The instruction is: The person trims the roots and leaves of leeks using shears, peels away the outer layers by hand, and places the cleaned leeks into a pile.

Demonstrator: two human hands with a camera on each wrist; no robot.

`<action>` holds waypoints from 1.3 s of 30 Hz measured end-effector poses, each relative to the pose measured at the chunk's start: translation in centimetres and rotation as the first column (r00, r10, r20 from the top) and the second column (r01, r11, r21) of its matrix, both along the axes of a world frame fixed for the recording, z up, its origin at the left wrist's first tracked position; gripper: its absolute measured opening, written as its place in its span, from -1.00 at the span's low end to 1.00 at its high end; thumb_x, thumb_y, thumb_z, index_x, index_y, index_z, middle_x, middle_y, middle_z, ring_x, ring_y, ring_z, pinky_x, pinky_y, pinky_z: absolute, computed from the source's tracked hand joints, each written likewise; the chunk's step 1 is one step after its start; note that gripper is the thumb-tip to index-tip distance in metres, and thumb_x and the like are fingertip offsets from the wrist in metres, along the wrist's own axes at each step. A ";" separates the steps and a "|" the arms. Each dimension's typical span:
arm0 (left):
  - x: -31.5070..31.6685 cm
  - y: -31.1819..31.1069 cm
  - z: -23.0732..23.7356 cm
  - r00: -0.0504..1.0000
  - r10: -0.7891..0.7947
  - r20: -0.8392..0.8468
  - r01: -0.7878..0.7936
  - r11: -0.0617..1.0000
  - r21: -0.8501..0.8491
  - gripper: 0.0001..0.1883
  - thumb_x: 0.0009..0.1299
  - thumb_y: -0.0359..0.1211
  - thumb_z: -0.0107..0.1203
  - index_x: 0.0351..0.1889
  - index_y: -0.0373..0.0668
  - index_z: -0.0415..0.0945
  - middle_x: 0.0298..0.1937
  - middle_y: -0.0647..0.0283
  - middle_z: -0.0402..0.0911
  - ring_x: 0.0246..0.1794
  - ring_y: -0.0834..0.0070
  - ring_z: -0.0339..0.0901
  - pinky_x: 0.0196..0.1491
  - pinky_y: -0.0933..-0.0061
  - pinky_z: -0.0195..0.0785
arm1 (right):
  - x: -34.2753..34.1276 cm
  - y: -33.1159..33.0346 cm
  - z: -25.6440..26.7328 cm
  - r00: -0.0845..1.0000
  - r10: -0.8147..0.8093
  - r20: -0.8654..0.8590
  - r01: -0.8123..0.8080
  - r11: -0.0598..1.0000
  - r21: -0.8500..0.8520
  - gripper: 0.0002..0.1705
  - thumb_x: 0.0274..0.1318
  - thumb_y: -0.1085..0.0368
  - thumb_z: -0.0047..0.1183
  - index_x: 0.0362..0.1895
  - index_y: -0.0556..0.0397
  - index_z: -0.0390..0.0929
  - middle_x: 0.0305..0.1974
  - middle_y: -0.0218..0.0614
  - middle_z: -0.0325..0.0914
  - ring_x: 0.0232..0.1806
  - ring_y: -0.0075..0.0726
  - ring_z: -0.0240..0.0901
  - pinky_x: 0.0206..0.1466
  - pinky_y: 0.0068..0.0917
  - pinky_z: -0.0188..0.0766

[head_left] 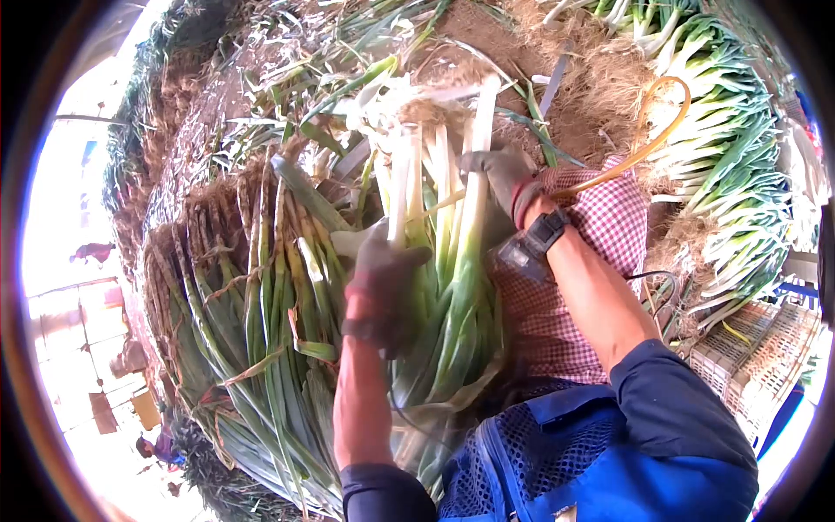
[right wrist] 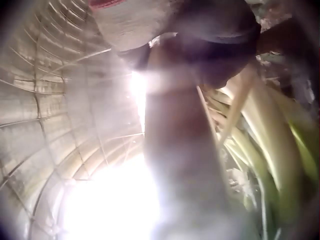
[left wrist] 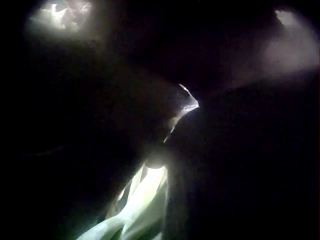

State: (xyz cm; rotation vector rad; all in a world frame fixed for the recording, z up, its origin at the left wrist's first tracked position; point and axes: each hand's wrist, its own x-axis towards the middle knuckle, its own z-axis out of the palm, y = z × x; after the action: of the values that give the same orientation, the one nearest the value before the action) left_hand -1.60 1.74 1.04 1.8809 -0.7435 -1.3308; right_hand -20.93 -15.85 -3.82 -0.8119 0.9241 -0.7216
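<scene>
The lattice crates (head_left: pixel 755 358) stand at the lower right, beside the person's right sleeve (head_left: pixel 678 404); a narrow yellow scrap (head_left: pixel 738 333) lies on them, and what they hold inside is too small to tell.

The bundle of leeks (head_left: pixel 465 287) lies before the person, between a pile of darker leeks (head_left: pixel 270 278) and a red-and-white checked cloth (head_left: pixel 600 217); its pale stalks and roots point away from the person, its green leaves toward them; the gloved left hand (head_left: pixel 383 274) rests on the bundle's left side, blurred, and the left wrist view is mostly dark, so I cannot tell whether its fingers are clenched; the gloved right hand (head_left: pixel 509 178) is at the bundle's right edge, its fingers curled and grasping a yellow strap (head_left: pixel 648 157); the strap crosses the pale stalks on one side of the hand and, on the other, passes under the wrist and bends into a loop.

The pile's edge comes close to the left forearm, leaving little room there; beyond the right hand, brown earth (head_left: pixel 587 130) opens toward a row of leeks (head_left: pixel 713 165), with a knife (head_left: pixel 554 83) lying on it; leaf scraps (head_left: pixel 348 43) litter the far ground.
</scene>
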 end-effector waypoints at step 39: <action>14.2 7.2 2.5 0.665 0.743 0.081 -0.725 0.668 -0.170 -0.72 0.54 -0.18 0.30 0.01 -0.18 0.69 -0.34 0.31 0.66 -0.54 0.46 0.57 -0.48 0.37 0.51 | 0.8 -0.2 2.5 0.937 -0.205 0.283 0.172 0.976 0.135 -0.69 0.33 0.17 0.22 -0.01 0.13 0.67 -0.21 -0.32 0.70 -0.25 -0.40 0.67 -0.12 -0.40 0.66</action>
State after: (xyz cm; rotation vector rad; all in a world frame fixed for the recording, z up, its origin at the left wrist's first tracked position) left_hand 12.61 8.97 3.51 1.8748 -0.0602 -0.6064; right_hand -20.17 -16.01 -1.29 -0.5049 0.7676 -0.9249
